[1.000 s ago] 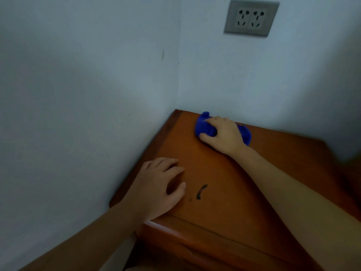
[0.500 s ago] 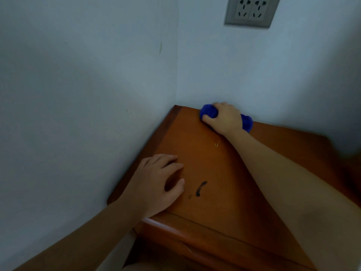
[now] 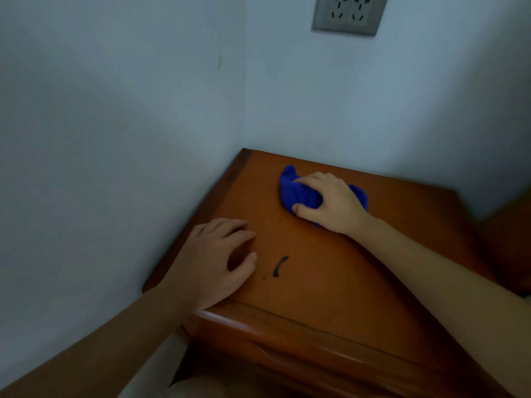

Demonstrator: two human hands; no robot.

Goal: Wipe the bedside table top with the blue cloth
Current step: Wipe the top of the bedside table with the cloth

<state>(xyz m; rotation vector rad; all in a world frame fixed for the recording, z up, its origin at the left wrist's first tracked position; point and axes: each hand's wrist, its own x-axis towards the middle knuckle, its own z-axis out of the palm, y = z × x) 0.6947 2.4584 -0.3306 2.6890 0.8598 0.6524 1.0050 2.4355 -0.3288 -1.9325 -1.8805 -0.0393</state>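
Right hand round blue cloth on bedside table; left hand alongside.

The right hand has drawn the blue cloth back from the rear wall, toward the middle of the bedside table top. More of the cloth now shows past the fingers.

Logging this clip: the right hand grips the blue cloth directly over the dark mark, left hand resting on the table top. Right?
No: the head view shows the right hand gripping the blue cloth nearer the back wall, apart from the dark mark, which lies uncovered beside the left hand resting on the table top.
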